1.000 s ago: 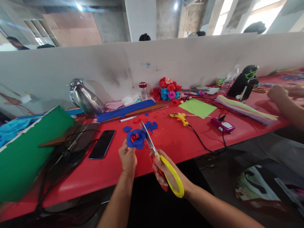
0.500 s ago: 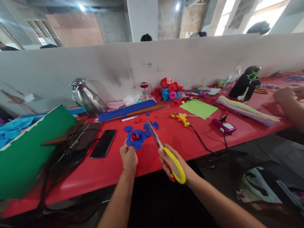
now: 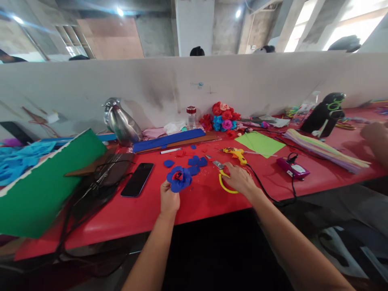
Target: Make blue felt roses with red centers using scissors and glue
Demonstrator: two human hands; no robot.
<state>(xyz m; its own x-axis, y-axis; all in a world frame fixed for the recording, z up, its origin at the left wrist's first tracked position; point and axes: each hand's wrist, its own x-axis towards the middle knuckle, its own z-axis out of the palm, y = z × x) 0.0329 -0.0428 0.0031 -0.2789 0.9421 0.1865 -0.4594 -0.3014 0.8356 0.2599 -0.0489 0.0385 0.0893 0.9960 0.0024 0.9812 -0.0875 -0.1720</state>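
My left hand point(image 3: 169, 199) is closed under a blue paper flower point(image 3: 180, 180) with a red centre, gripping it from below; the fingertips are partly hidden by the petals. To its right, my right hand point(image 3: 240, 178) is closed on yellow-handled scissors point(image 3: 224, 185), low at the red table, its fingers near the pivot and hiding part of the blades. Loose blue paper petals point(image 3: 197, 161) lie between the hands, and another blue petal point(image 3: 169, 163) is left of them. Just beyond the right hand rests a yellow glue gun point(image 3: 236, 154).
A black phone point(image 3: 138, 180) and green board point(image 3: 60, 182) are on the left. Behind stand a steel jug point(image 3: 123, 123), a jar point(image 3: 191, 118) and a paper flower bunch point(image 3: 223, 117). Green paper point(image 3: 260, 143) and a purple power box point(image 3: 292, 168) are right, near another person's arm point(image 3: 376, 139).
My right hand has moved right and forward, lowering the scissors to the table beside the glue gun. The flower stays in my left hand. The view has shifted slightly left.
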